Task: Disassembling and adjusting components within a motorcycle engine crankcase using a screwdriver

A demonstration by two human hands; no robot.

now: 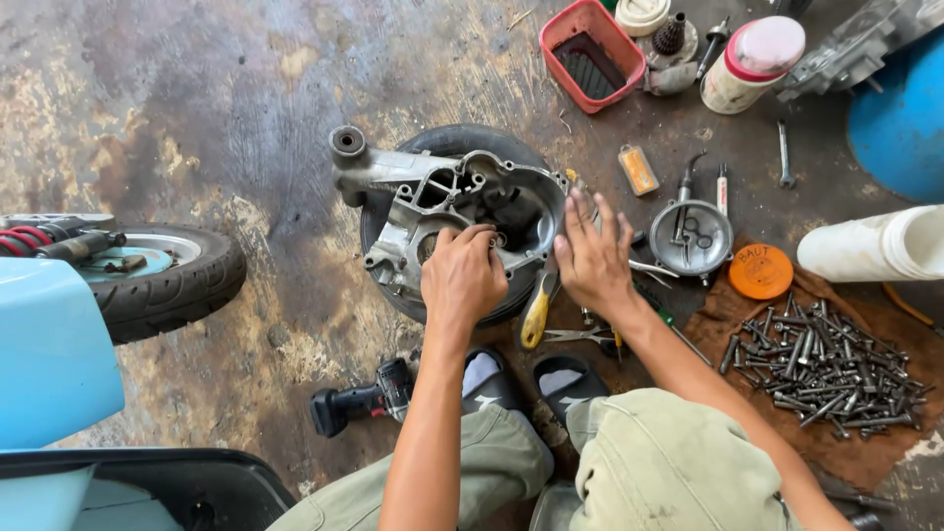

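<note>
A grey metal engine casing (433, 192) lies on a black tyre (462, 143) on the stained floor in front of me. My left hand (460, 277) rests on the casing's near rim, fingers curled, fingertips pressed at a small part inside the opening; what it pinches is too small to tell. My right hand (593, 256) lies flat with fingers spread on the casing's right edge, holding nothing. A yellow-handled screwdriver (537, 313) lies just below, between the two hands.
A heap of bolts (821, 364) lies on a brown cloth at right, beside an orange lid (760, 271) and a round metal cover (691, 236). A red tray (592, 54), a white jar (752, 61), a cordless drill (362, 398) and a scooter wheel (167, 280) surround me.
</note>
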